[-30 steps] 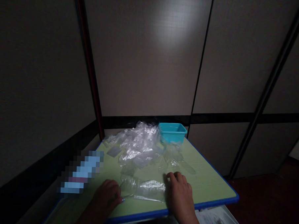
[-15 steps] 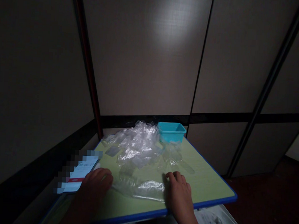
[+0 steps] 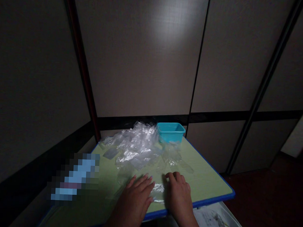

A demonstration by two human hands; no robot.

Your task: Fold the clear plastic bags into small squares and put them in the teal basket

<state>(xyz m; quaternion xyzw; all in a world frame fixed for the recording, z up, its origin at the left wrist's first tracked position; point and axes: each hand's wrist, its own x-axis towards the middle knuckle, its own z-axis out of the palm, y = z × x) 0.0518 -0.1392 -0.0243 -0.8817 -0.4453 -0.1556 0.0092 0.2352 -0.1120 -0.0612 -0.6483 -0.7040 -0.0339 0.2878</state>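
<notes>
A piece of thin clear plastic film (image 3: pixel 159 188) lies flat near the table's front edge; whether it is a bag or a glove I cannot tell. My left hand (image 3: pixel 137 196) rests flat over its left part, fingers stretched out and slightly spread. At its right end is my right hand (image 3: pixel 179 191), fingers curled down on the film; the fingertips are partly hidden. Just beyond my hands, a loose clear plastic piece (image 3: pixel 173 156) with finger-like strips lies spread out. Behind it sits a crumpled heap of clear plastic (image 3: pixel 140 143).
A turquoise plastic basket (image 3: pixel 170 137) stands at the table's back corner, touching the heap. A blurred-out phone-like object (image 3: pixel 75 177) lies at the left edge. The light green table (image 3: pixel 204 172) has a blue rim. Below it is a white drawer or box (image 3: pixel 217 220). Panelled walls stand behind.
My left hand has moved right, from beside the phone-like object onto the film, and its fingers have straightened. My right hand stays at the film's right end. The view has shifted slightly.
</notes>
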